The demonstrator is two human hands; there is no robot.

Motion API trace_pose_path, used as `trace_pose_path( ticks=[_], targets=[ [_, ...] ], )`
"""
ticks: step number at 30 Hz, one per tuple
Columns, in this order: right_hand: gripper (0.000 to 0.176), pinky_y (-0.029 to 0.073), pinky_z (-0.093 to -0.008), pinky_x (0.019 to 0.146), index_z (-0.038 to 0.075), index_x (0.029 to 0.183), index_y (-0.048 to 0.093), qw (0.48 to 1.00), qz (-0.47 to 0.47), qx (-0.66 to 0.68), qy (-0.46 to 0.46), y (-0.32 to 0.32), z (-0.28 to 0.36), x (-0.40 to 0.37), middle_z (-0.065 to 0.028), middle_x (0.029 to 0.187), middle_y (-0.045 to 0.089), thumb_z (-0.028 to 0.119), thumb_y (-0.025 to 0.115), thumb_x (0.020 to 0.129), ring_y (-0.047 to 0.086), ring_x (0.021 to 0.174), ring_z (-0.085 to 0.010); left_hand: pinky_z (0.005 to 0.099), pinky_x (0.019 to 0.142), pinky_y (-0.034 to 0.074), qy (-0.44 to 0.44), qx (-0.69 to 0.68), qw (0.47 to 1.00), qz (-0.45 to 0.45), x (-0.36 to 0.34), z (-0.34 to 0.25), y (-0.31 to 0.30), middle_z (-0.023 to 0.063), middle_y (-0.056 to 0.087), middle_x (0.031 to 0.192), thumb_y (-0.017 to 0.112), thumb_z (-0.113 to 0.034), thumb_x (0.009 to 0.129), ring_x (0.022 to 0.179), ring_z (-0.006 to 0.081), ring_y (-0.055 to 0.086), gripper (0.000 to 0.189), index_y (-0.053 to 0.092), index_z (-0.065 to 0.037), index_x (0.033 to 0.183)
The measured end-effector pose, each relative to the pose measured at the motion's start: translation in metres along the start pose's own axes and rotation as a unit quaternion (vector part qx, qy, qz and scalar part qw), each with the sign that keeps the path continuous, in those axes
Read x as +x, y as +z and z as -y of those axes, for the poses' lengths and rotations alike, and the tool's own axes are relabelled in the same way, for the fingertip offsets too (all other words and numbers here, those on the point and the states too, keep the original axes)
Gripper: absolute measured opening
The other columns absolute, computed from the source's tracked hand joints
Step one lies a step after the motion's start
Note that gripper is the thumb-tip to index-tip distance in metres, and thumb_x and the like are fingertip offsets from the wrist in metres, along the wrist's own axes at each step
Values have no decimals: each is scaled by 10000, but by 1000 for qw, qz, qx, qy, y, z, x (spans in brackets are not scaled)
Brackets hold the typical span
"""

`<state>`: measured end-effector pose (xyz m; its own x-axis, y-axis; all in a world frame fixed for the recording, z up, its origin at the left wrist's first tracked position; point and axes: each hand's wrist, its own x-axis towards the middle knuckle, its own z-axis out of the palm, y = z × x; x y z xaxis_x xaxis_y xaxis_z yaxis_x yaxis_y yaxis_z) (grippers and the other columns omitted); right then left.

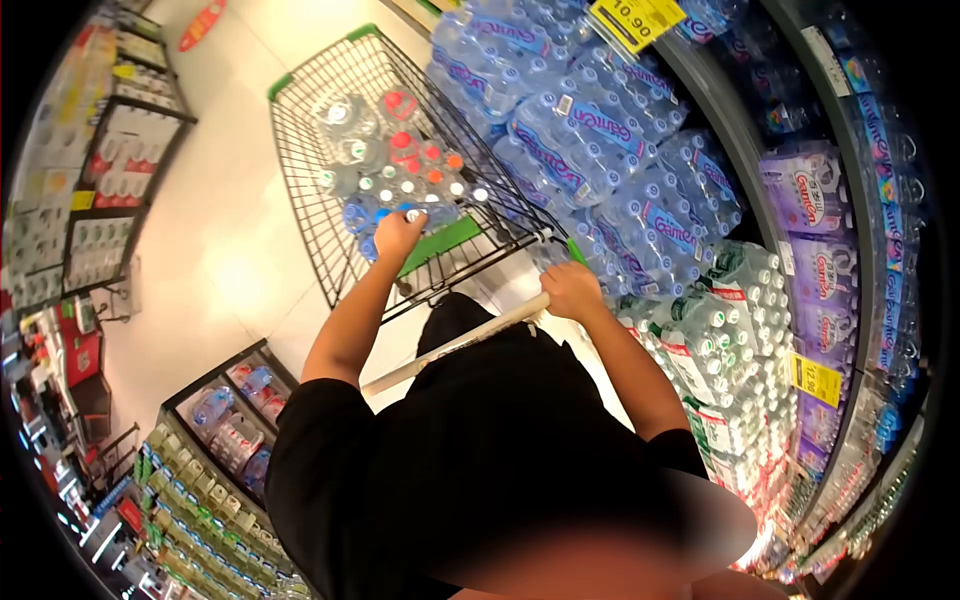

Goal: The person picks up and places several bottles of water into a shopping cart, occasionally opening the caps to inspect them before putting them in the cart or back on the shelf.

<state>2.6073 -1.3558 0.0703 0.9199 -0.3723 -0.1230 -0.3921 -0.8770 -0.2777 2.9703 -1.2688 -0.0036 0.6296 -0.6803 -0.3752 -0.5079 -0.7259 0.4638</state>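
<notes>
A wire shopping cart (pixel 300 190) with green corners stands in front of me, several plastic bottles with white, red, orange and blue caps grouped inside it. My left hand (pixel 398 236) reaches into the cart, its fingers closed round the top of a bottle (pixel 415 215) with a white cap. Most of that bottle is hidden among the others. My right hand (pixel 572 291) is wrapped round the right end of the cart's pale handle bar (pixel 455 345). A green panel (pixel 440 246) lies at the near end of the basket.
Shrink-wrapped packs of blue water bottles (pixel 580 145) are stacked close along the cart's right side. Nearer on the right are packs of clear bottles (pixel 715 340) and shelves with purple packs (pixel 822 270). A low shelf unit (pixel 225 410) stands at left; pale floor (pixel 215 190) lies between.
</notes>
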Motion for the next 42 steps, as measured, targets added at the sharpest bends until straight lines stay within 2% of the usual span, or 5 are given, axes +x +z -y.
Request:
trace_pose_path(
  ticks=[6,18,25,32,42],
  targets=[
    [445,439,-394,857,121,1066,655,999,19,45,-2,-28,17,0,-59,1022,618,175,751,634,553,1044,-263,430,556,473,274,97,943,-161,-82,-54,-133,134,616,646,720,-482,707,638,318,625,435,638,-56,677],
    [871,357,-424,1084,17,1373,426,863,-340,370,-48,-140,82,-3,-194,1355,481,296,869,677,463,1281,-307,273,449,266,254,-267,929,-21,-233,-241,-248,-19,436,503,754,-321,793,497,46,362,409,592,9,615],
    [636,471,-333,944,17,1238,512,731,-247,635,24,-169,53,-89,-97,1111,629,210,840,728,608,1050,-158,251,462,403,362,-314,877,17,-235,-327,-197,-32,508,577,620,-372,927,512,55,456,416,637,-10,723],
    [663,489,-334,916,-5,1272,486,700,-306,644,42,-181,29,-164,-102,1098,644,207,824,742,628,1033,-165,410,989,489,316,-509,742,301,-260,-366,-66,139,544,1342,608,-681,836,1173,243,591,924,349,-30,1438],
    [755,539,-371,831,-10,1288,459,763,-388,468,220,-175,-7,-231,-176,1063,679,244,857,699,697,955,-274,335,954,472,352,-486,739,305,-317,-421,8,76,576,1201,677,-163,914,1095,154,570,570,394,-10,1384]
  ],
)
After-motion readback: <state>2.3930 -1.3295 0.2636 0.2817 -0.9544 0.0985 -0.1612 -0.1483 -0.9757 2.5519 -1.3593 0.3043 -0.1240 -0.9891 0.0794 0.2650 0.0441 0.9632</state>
